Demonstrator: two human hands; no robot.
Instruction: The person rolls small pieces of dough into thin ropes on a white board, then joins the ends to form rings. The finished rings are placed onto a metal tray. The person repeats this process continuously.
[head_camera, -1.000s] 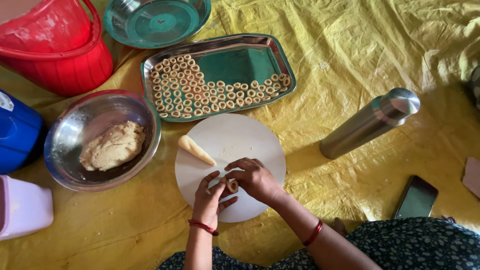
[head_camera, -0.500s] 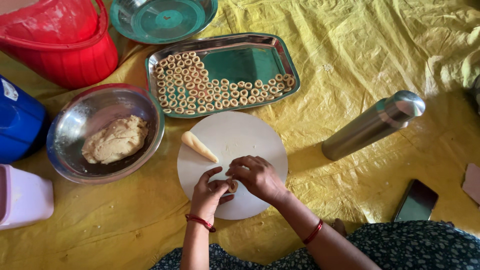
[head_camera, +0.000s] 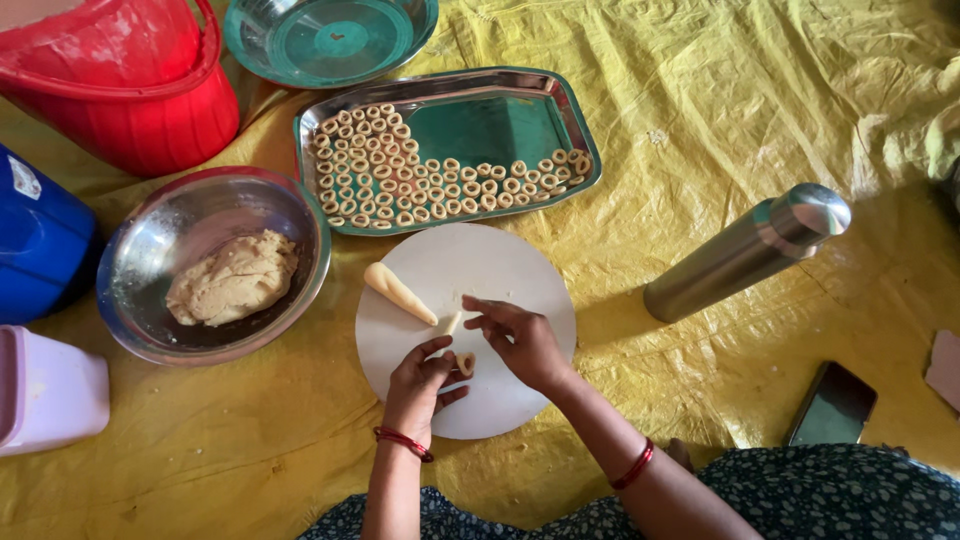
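Dough (head_camera: 401, 293) rolled into a thin rope lies on the round white board (head_camera: 520, 275), its end pinched off by the right hand (head_camera: 522, 340); a curled ring (head_camera: 465, 362) is gripped in the left hand (head_camera: 420, 385). Shaping seems underway; closing the ring looks needed next. Beyond the board sits a steel tray (head_camera: 575, 150) of rings, left of it a dough bowl (head_camera: 150, 250), all on yellow sheeting (head_camera: 700, 90).

Both forearms reach up from six o'clock. The left hand (head_camera: 420, 378) curls its fingers into a pinching grip; the right hand (head_camera: 525, 342) lies palm-down, fingertips pointing to nine o'clock, pinched.
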